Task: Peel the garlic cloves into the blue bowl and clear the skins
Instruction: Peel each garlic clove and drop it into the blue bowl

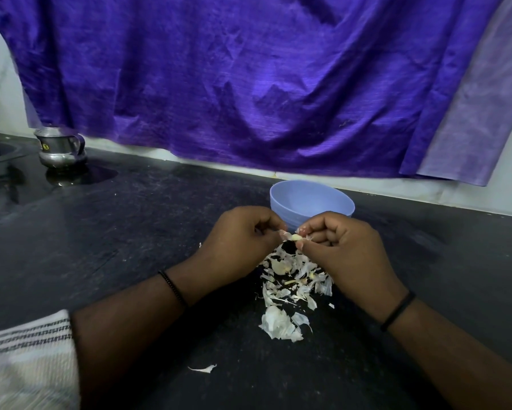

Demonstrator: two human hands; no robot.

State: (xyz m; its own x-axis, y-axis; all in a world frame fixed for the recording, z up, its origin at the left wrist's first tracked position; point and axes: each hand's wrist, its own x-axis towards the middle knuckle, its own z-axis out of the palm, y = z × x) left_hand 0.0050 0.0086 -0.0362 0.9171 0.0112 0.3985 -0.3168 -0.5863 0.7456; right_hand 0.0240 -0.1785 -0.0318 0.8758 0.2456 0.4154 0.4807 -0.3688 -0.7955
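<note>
1. Counter: dark stone and the working surface. A purple cloth hangs behind it, with a steel jug far off at 10 o'clock and a striped towel at 8 o'clock.
2. Bowl: blue, upright, just beyond the hands at 12 o'clock. Its contents cannot be told from this angle.
3. Left hand: fingers curled, pinching the left end of the clove.
4. Right hand: fingers curled, thumb and forefinger pinching skin at the clove's right end.
5. Skins: loose heap directly under the hands, trailing toward 6 o'clock, with one stray flake nearer the person.
6. Clove: held between both hands, above the heap and short of the bowl, partly bared.
7. Judgement: peeling is in progress. The left hand should hold the clove steady while the right draws the skin off lengthwise, so that it falls on the heap and not in the bowl. The bare clove then calls for a short carry toward 12 o'clock. Risk: clinging flakes may ride along.
</note>
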